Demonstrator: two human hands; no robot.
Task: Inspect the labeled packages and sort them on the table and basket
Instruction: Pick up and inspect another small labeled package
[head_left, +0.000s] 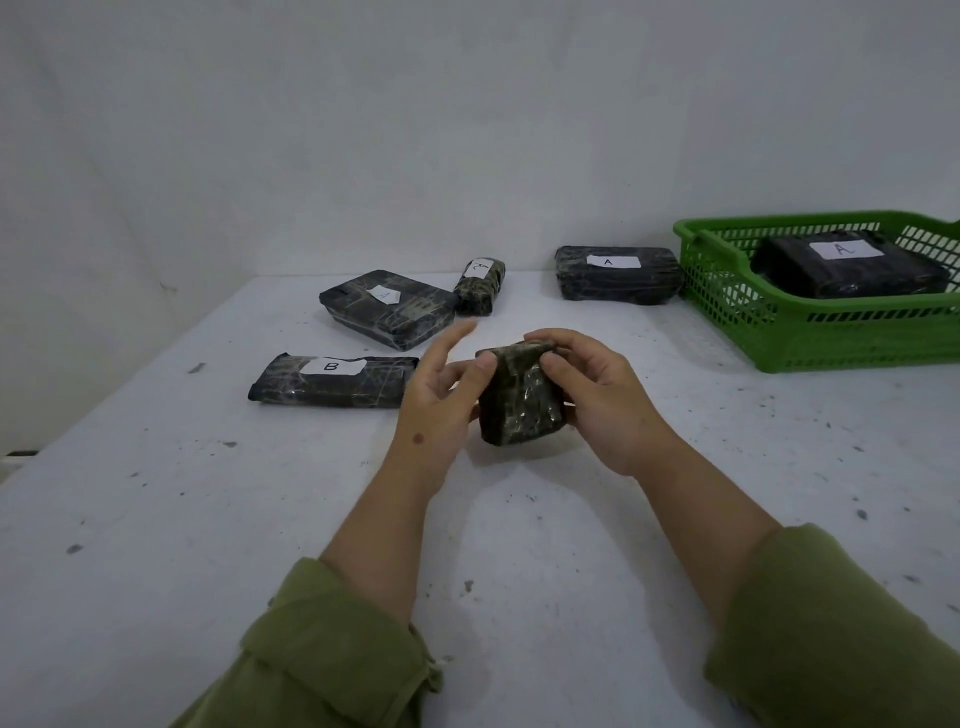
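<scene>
Small dark wrapped package (521, 400) held above the tabletop (519, 545) mid-scene, no label visible on the side facing the camera. Right hand (602, 400) gripping it, fingers over the top edge and thumb on the face; left hand (441, 395) loosely spread, thumb touching the package's left edge, other fingers straight and off it. Risks: glossy wrap plus a mostly one-handed grip, so could slip and drop during a turn to find the label; label possibly on a hidden face, so mis-sort likely if placed without checking. Left fingers pointing toward the B package (332, 382) just beyond, could nudge it on a careless reach. Far left, larger package with an unclear label (387, 306) and a small one marked maybe C (480, 286) lying close together, tight gap between them. A package (618, 273) far right, just beside the green basket (810, 332), which holds another A package (847, 265). Basket wall raised, so lift needed to clear the rim. Plenty of open tabletop near and to the right front; far edge meets the wall, left edge dropping off nearby.
</scene>
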